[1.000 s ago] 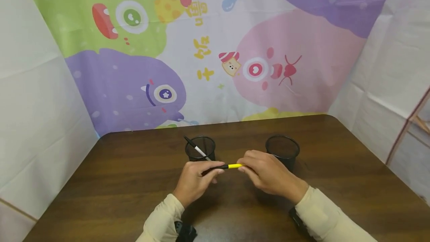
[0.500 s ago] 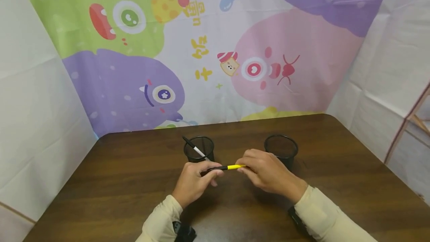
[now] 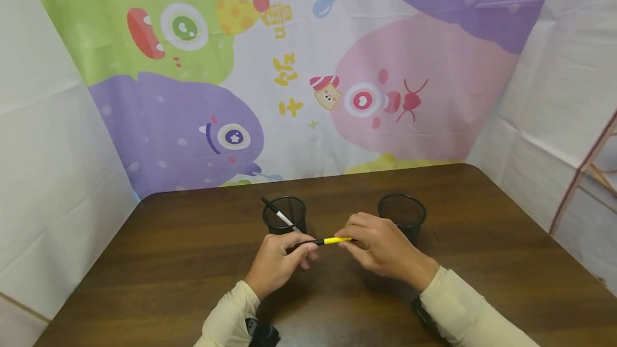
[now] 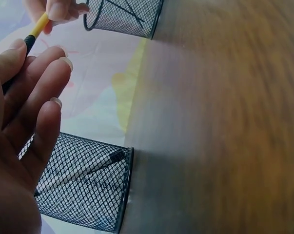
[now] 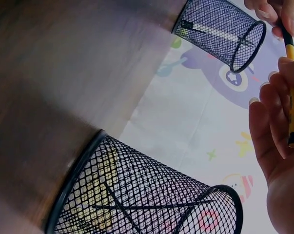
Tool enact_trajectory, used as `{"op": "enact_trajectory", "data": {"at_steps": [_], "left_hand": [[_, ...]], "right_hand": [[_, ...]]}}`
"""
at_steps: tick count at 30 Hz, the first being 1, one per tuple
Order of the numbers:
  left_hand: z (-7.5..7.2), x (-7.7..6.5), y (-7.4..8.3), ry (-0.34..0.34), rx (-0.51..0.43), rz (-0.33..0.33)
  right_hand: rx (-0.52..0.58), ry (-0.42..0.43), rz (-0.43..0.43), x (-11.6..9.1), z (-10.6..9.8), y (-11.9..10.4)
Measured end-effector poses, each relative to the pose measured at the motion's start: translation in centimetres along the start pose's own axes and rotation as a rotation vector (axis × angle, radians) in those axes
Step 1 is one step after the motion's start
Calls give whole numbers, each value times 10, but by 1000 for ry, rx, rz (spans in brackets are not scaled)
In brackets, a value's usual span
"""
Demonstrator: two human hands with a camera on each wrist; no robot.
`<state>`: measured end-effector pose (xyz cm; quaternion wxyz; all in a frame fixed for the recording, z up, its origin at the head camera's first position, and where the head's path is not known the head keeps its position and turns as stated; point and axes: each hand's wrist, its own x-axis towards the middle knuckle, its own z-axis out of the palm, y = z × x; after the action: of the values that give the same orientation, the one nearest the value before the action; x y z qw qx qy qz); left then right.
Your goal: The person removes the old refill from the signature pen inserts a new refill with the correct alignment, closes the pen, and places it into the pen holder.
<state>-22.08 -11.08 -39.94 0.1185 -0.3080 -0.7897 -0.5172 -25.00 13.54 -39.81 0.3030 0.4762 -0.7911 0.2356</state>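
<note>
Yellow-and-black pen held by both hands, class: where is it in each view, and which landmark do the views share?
Head: yellow-and-black pen, lower middle, nearly level.
Left wrist: the pen slants across the upper left.
Right wrist: the pen runs steeply near the right edge.
Shared landmark: black mesh cup holding a white-and-black pen.

Wears long, loose, matching sleeves of soft, pale cream cloth. Shows wrinkles along the left sleeve (image 3: 224, 315), gathered to a puckered cream cuff (image 3: 250, 289). Shows a broader right sleeve (image 3: 482, 312), faintly creased near the wrist end. Carries a black, boxy wrist device (image 3: 263, 333) beneath the left forearm, with tiny details too small to read. Carries a second black device (image 3: 425, 317) beneath the right forearm, partly hidden by cloth. Has a bare left hand (image 3: 279, 261) and bare right hand (image 3: 385, 245), with rounded, pale-tipped fingernails (image 4: 66, 63).
</note>
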Motion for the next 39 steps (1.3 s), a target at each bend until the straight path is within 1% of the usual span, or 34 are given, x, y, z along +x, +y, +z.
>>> {"op": "enact_trajectory", "data": {"at_steps": [4,6,11,13,16,21,27,34,36,39], "left_hand": [[-1,0,3,-12,11,-5],[0,0,-3,-19,16,-13],[4,0,-25,-32,24,-25],[4,0,-30,-36,26,-19],[3,0,-34,-44,33,-1],[2,0,-34,-57,51,15],[1,-1,-34,-56,72,16],[2,-1,-33,-27,5,22],[2,-1,-33,-10,15,38],[2,-1,-32,22,47,92]], "right_hand": [[-4,-1,11,0,0,-1],[-9,3,10,-1,1,-1],[0,16,3,-1,2,-1],[3,14,6,-1,1,-2],[0,7,12,-1,1,-2],[-7,1,19,0,1,-2],[-15,9,-1,1,0,-2],[-33,6,7,1,0,0],[-38,2,10,1,0,0],[-43,-5,19,1,0,0]]}}
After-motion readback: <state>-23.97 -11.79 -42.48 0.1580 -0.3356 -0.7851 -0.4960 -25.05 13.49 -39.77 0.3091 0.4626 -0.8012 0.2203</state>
